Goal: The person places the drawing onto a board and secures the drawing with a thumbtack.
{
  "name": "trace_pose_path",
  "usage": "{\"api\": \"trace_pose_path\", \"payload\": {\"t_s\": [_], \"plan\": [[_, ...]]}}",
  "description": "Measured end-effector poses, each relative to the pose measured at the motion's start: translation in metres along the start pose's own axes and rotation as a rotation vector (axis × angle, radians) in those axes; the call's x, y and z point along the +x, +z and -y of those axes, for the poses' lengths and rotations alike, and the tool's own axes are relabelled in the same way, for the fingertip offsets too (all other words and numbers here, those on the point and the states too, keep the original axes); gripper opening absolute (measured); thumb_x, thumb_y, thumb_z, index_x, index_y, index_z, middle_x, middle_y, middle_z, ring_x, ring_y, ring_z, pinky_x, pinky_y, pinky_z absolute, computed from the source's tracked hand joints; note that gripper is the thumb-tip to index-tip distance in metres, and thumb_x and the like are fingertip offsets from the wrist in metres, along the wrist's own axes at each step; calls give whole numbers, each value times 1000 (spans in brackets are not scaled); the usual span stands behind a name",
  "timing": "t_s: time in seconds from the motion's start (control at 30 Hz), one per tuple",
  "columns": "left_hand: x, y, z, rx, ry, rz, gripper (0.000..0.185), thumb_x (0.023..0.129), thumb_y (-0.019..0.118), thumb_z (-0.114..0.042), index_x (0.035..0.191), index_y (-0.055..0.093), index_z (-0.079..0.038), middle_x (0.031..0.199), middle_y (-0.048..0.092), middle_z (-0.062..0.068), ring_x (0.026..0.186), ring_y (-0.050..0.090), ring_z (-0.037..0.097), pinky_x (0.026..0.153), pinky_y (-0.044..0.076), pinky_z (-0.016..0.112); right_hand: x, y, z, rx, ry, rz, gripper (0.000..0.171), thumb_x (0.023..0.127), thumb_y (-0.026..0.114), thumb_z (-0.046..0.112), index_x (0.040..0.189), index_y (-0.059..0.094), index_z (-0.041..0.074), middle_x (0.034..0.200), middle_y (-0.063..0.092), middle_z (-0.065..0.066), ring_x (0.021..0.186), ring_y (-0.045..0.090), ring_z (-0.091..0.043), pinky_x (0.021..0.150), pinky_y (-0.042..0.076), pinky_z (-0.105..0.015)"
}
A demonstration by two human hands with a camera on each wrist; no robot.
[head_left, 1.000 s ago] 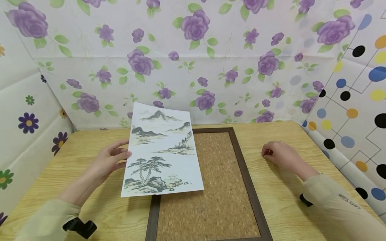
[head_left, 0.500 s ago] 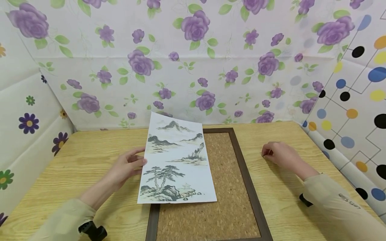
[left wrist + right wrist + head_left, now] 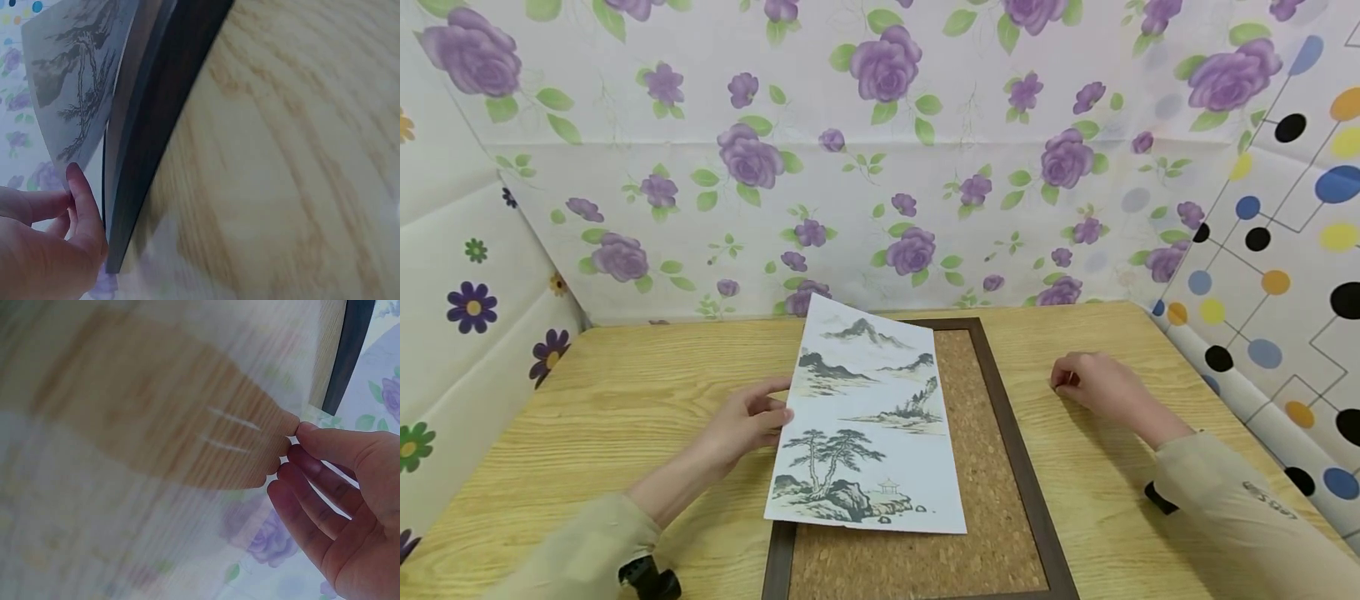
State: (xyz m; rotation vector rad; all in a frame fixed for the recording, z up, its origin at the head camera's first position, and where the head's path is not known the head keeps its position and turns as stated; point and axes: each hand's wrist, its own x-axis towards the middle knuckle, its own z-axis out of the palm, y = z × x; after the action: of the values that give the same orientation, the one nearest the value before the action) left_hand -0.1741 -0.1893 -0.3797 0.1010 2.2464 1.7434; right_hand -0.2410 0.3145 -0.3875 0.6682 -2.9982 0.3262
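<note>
Your left hand [image 3: 741, 427] pinches white, landscape-printed paper [image 3: 867, 421] over the brown-framed corkboard [image 3: 988, 467]; likely light, bendy, best edge-held. Your right hand [image 3: 1101, 387], loosely curled, holds nothing.

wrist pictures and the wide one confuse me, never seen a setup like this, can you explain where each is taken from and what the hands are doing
There is no robot here, just a person's two bare hands. The wide view comes from a camera on the head, looking forward and down; each of the other two comes from a camera on one wrist, so its hand looks close up and the scene appears tilted.

The left hand pinches a landscape print by its left edge, over a dark-framed cork board on the wooden table. Whether the print touches the board is hard to tell. The right hand is beside the board, fingertips at the tabletop, with nothing visibly held. Behind is a floral sheet.
</note>
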Motion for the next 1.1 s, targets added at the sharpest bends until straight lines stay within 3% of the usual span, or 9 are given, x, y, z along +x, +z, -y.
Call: {"api": "trace_pose_path", "payload": {"t_s": [0.37,0.67,1.1], "plan": [[-1,18,0,64,-3,-14,62,96,59,-5,153,34,-3,108,59,14,93,64,15,89,61,38,1,-1,-1,16,2,20,10,87,73,5,87,70,15,82,68,2,71,61,-8,60,52,-28],[-2,27,-1,102,9,5,69,97,59,-6,157,28,-13,104,60,12,88,64,15,83,62,37,7,-6,-3,28,-2,65,10,88,73,7,85,70,16,80,68,4,71,59,-7,60,51,-26],[-2,33,-3,133,40,54,71,96,61,-6,158,24,-9,107,58,15,82,64,14,76,62,35,31,-25,10,-30,-87,25,9,85,76,7,85,71,15,79,67,4,72,60,-8,64,53,-30]]}}
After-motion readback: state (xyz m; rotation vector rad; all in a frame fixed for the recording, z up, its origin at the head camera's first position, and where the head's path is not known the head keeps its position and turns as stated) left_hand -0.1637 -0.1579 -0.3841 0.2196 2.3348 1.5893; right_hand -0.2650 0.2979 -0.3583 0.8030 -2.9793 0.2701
